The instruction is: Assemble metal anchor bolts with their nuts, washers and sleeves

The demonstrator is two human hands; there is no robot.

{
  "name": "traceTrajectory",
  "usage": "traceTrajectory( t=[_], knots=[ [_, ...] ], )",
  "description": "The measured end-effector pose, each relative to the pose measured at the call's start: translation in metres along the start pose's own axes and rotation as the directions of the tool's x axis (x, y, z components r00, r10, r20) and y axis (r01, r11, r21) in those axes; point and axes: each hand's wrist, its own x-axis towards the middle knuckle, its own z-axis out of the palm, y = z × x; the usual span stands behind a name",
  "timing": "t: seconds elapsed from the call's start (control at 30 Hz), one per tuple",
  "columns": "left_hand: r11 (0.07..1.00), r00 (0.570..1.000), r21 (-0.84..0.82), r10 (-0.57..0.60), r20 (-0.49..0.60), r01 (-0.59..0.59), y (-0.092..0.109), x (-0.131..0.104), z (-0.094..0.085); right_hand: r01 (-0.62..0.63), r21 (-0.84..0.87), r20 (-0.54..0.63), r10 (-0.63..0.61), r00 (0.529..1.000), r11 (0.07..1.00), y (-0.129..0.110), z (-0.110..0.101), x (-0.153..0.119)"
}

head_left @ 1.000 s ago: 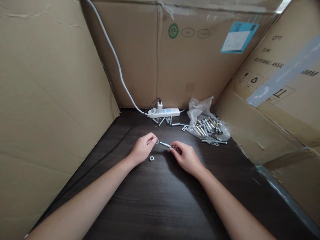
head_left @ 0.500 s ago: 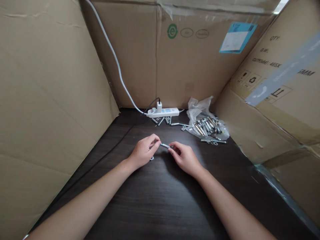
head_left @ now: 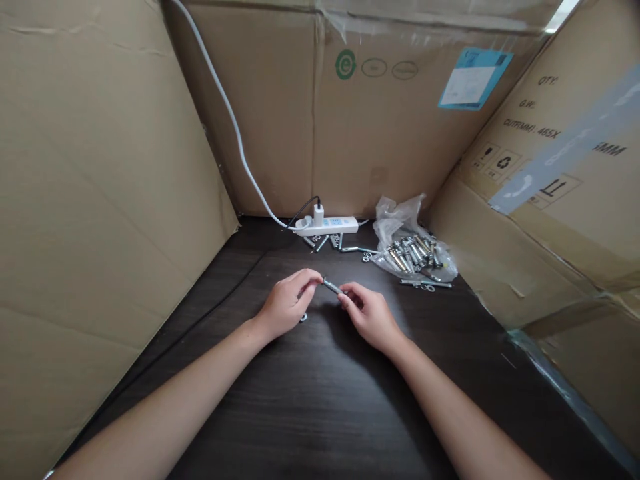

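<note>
A silver expansion bolt (head_left: 333, 287) is held up over the dark table between my two hands. Its right end is pinched by my right hand (head_left: 371, 316), thumb against fingers. At the other end, which looks wider, the closed fingertips of my left hand (head_left: 290, 300) touch the bolt; whether they also hold a small nut or washer is hidden. A loose nut (head_left: 303, 318) lies on the table just under my left hand, partly covered by it.
Behind my hands, a white power strip (head_left: 345, 225) with a plugged-in charger (head_left: 319, 214) stands by the cardboard wall (head_left: 270, 120). Loose metal rods, nuts and washers (head_left: 367, 257) lie before it. A clear plastic bag (head_left: 400, 217) of bolts sits right. A black cable (head_left: 225, 298) crosses the left side.
The bolt has tilted, its left end now higher, and more of that end shows beside my left fingertips. My right hand has shifted very slightly; the loose parts stay put.
</note>
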Motion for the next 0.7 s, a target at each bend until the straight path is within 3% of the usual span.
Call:
traceTrajectory(
  t=[0.3, 0.53, 0.7],
  knots=[
    [0.998, 0.998, -0.021, -0.064, 0.006, 0.064, 0.001, 0.0, 0.0, 0.008, -0.026, 0.003, -0.007, 1.0, 1.0, -0.001, 0.0, 0.0],
    [0.996, 0.995, 0.061, -0.063, -0.08, 0.068, -0.009, 0.0, 0.003, 0.005, -0.047, 0.029, -0.004, 1.0, 0.999, 0.002, 0.001, -0.001],
    [0.997, 0.996, 0.054, -0.05, -0.077, 0.054, -0.008, 0.002, 0.004, 0.005, -0.054, 0.034, -0.004, 0.999, 0.999, 0.003, 0.002, -0.001]
  ],
)
